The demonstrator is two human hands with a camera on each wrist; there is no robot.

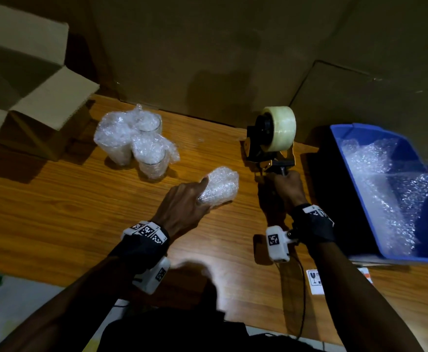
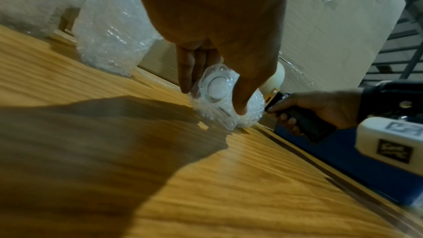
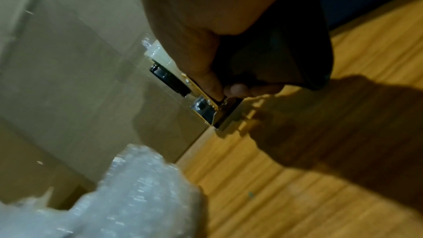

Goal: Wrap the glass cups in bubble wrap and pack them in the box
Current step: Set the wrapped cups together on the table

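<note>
The wrapped glass cup point(image 1: 220, 185) lies on its side on the wooden tabletop point(image 1: 55, 204), near the middle, swathed in bubble wrap; in the left wrist view its glass base point(image 2: 217, 86) shows through the film, facing the camera; the left hand point(image 1: 182, 201) is the grip on it, thumb and fingers curled down around the near end of the bundle, fingertips point(image 2: 186, 77) reaching the tabletop beside it. Just to the right, apart from the cup, the right hand point(image 1: 287, 186) is closed around the black handle of a tape dispenser point(image 1: 271, 141); the dispenser stands nose-down on the tabletop, its roll of clear tape point(image 1: 281, 129) uppermost; the right wrist view shows the fingers point(image 3: 238, 89) wrapped under the handle and the metal blade end point(image 3: 210, 113) just above the wood. Farther back and to the left, three more wrapped cups point(image 1: 134, 139) stand upright in a tight cluster, touching one another; beyond them, at the far left, an open cardboard box point(image 1: 25, 97) sits with its flaps spread. At the right edge a blue bin point(image 1: 360, 158) holds loose bubble wrap point(image 1: 390, 189); a large cardboard sheet point(image 1: 207, 47) stands behind the tabletop; a small fragile label point(image 1: 315, 280) lies near the front edge.
</note>
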